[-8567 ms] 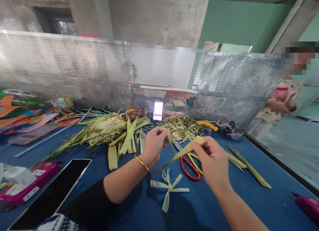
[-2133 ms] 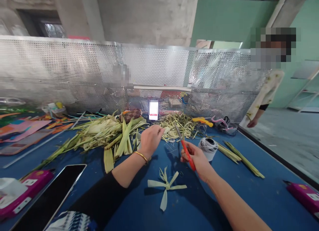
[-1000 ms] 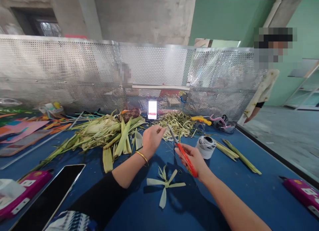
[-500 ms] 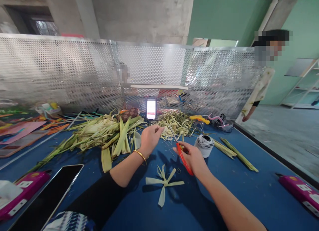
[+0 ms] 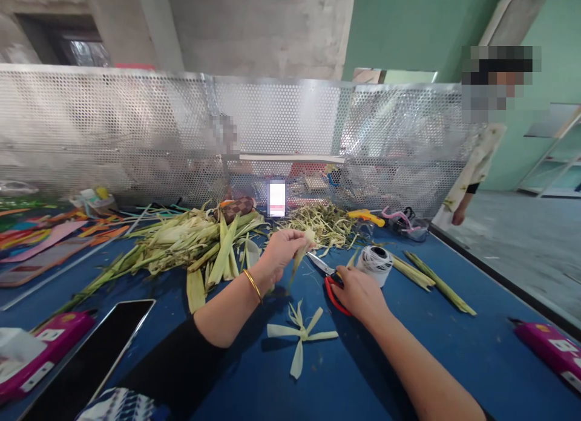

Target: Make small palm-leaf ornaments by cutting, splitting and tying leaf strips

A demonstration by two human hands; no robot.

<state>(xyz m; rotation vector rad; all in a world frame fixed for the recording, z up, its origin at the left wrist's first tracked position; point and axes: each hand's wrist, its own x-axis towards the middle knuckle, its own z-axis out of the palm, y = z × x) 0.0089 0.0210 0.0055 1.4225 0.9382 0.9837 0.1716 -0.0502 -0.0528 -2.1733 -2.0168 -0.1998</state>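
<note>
Between the fingertips of my left hand (image 5: 284,251) hangs a pale strip of corn husk (image 5: 298,262). My right hand (image 5: 363,291) grips red-handled scissors (image 5: 333,288), whose blades point up and left toward the husk strip. Below both hands, a star-shaped piece of knotted husk (image 5: 302,334) lies flat on the blue table (image 5: 245,372). A spool of white thread (image 5: 376,265) stands just beyond my right hand. Husk trimmings (image 5: 324,224) are heaped behind my hands.
A large pile of corn husks (image 5: 181,239) lies to the left. Near me are a black-screened phone (image 5: 91,360) and a magenta power strip (image 5: 45,354). Husk stalks (image 5: 440,282) lie at right. A perforated metal screen (image 5: 281,118) bounds the back; a person (image 5: 474,155) stands beyond the right edge.
A husk strip now shows clearly in my left hand, which has shifted slightly right. The scissors have turned, their blades more spread and lower. The star-shaped husk stays in place.
</note>
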